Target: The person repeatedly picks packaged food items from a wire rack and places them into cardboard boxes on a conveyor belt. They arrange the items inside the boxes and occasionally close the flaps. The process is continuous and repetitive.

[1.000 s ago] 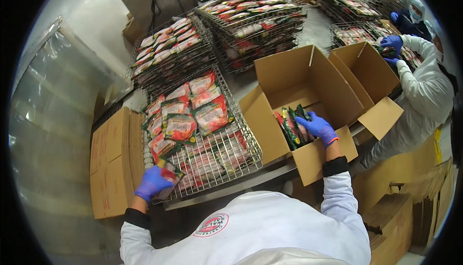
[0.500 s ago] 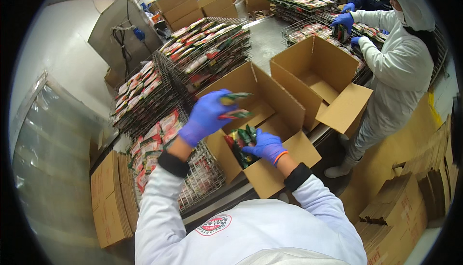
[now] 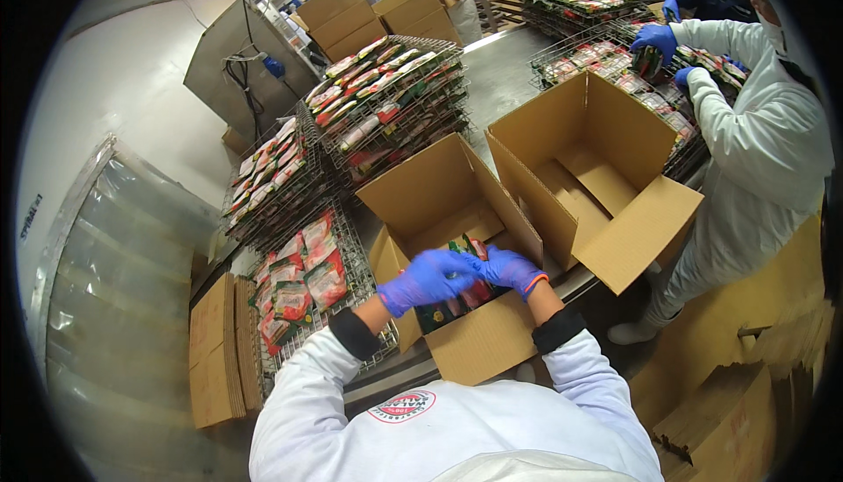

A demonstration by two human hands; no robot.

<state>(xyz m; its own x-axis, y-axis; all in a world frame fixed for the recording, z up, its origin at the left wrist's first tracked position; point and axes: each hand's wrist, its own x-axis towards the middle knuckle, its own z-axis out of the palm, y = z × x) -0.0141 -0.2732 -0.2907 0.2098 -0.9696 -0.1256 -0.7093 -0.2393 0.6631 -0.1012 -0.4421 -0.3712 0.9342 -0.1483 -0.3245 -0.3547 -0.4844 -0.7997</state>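
A long grey metal table [image 3: 500, 69] carries stacks of wire racks and two open brown cardboard boxes. The nearer open cardboard box [image 3: 457, 219] stands at the table edge in front of the person, with its flaps spread out, and the second open cardboard box [image 3: 597, 166] stands just beside it on the right side. To the left of the nearer box lies a flat wire rack [image 3: 351, 245] with red and green sealed food packets [image 3: 303, 284] in rows, and behind it stand higher stacks of wire racks [image 3: 386, 96] with the same kind of packets. A pile of flat folded cardboard sheets [image 3: 215, 350] leans below the rack on the left. Both hands of the person wear blue gloves and are inside the nearer box. The left hand [image 3: 428, 278] is curled, fingers half closed, and it holds the top of a bundle of upright green and red packets [image 3: 461, 293] that stands in the front part of the box. The right hand [image 3: 512, 269] is also bent and presses against the same bundle from the right side, touching it. The two hands are just beside each other, nearly touching. On the right, another person in a white coat [image 3: 755, 148] holds packets in blue gloved hands [image 3: 654, 39] over a further rack.
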